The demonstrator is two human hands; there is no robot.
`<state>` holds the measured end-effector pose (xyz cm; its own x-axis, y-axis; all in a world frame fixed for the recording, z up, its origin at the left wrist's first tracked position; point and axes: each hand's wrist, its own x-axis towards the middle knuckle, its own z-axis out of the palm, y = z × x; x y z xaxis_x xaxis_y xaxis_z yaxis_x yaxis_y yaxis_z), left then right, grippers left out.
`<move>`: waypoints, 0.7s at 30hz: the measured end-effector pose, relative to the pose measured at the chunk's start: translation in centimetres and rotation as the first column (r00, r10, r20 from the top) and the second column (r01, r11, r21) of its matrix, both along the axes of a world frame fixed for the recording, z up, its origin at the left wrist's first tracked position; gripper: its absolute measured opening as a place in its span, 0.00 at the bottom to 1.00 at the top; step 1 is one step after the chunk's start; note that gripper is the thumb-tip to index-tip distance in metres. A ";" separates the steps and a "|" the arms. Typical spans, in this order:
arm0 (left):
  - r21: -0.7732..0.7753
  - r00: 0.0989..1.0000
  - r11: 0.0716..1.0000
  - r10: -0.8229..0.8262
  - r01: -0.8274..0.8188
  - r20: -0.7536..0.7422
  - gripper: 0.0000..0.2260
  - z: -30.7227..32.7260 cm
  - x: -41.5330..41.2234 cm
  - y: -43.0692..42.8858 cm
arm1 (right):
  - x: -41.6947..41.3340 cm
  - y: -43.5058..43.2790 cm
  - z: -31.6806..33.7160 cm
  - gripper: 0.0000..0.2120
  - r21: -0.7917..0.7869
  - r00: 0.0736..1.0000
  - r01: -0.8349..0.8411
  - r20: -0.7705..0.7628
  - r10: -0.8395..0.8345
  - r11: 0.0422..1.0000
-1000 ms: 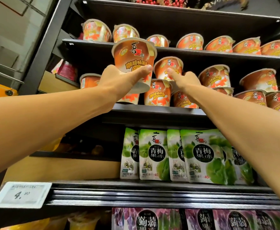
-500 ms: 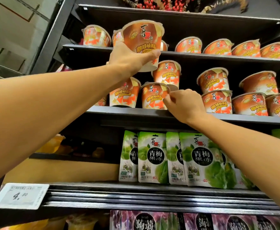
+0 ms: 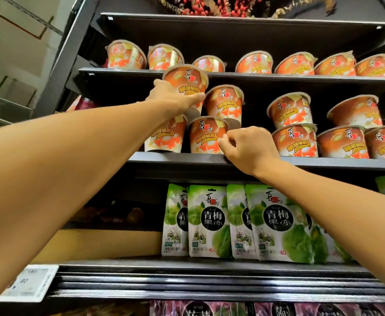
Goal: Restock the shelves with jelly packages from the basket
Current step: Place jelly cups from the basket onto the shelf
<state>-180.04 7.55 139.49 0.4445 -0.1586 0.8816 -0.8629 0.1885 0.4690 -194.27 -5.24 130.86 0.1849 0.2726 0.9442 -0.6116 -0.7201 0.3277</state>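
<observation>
My left hand (image 3: 173, 99) grips an orange jelly cup (image 3: 187, 80) from the side and holds it tilted, just over a lower cup (image 3: 164, 137) at the left end of the middle shelf (image 3: 323, 163). My right hand (image 3: 250, 149) hovers at that shelf's front edge with its fingers curled and nothing in them. It is right beside another cup (image 3: 206, 137); I cannot tell whether it touches. A second-tier cup (image 3: 224, 103) stands behind that one. The basket is out of view.
More orange cups stand stacked two high at the right of the middle shelf and in a row on the upper shelf (image 3: 278, 76). Green jelly pouches (image 3: 209, 220) fill the shelf below, purple pouches (image 3: 198, 309) the lowest. A price tag (image 3: 27, 283) hangs at the lower left.
My left hand has brought the cup down from upper-shelf height to just above the bottom-row cup. My right hand has stayed at the shelf's front edge with its fingers curled.
</observation>
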 end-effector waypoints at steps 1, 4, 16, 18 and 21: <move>0.013 1.000 1.000 0.011 -0.011 -0.013 0.53 0.1 0.0 0.1 | 0.0 0.1 0.0 0.20 -0.002 1.000 -0.006 0.000 0.006 1.000; 0.089 0.997 0.993 0.072 -0.072 0.002 0.55 0.5 0.2 -0.1 | -0.1 0.1 -0.1 0.20 0.001 1.000 -0.016 0.008 0.016 1.000; 0.128 0.926 0.917 0.369 -0.377 0.085 0.44 0.0 0.9 -0.6 | 0.1 0.1 0.0 0.21 0.060 0.997 -0.044 0.058 0.040 0.997; -0.017 0.885 0.888 0.459 -0.459 0.078 0.43 -0.9 0.4 -0.1 | 0.1 0.1 0.0 0.21 0.086 0.996 -0.042 0.076 0.035 0.995; -0.308 0.864 0.848 0.487 -0.432 0.126 0.28 -3.1 -0.2 0.9 | 0.2 0.3 0.0 0.21 0.139 0.997 -0.037 0.075 0.026 0.990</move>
